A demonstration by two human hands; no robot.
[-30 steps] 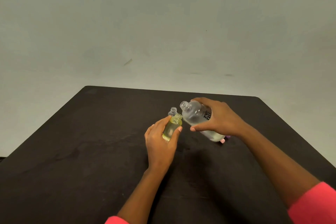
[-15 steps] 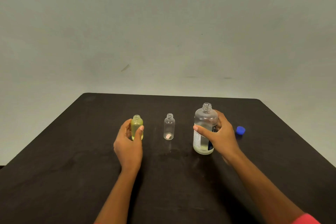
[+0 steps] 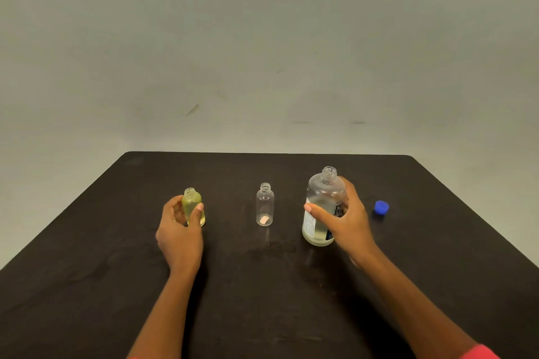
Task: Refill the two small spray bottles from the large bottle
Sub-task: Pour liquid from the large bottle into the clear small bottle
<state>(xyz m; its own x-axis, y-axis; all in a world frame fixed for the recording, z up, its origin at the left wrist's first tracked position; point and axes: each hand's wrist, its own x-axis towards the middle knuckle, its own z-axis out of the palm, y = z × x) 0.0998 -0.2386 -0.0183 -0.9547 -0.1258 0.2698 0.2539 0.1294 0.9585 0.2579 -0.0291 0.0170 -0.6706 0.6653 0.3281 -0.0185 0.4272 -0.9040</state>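
A small uncapped bottle (image 3: 193, 203) filled with yellowish liquid stands upright at the left, and my left hand (image 3: 180, 232) curls round it. An empty clear small bottle (image 3: 264, 205), uncapped, stands alone in the middle with a pale label at its base. The large clear bottle (image 3: 320, 207) stands upright at the right, open-necked, with a little liquid at the bottom. My right hand (image 3: 345, 220) grips its right side, thumb across the front.
A blue cap (image 3: 381, 208) lies on the dark table (image 3: 87, 271) to the right of the large bottle. A plain grey wall rises behind the table's far edge. No spray tops are in view.
One second ago the large bottle was tilted over the small bottle. Both now stand upright on the table, the filled bottle moved left and the large bottle moved right.
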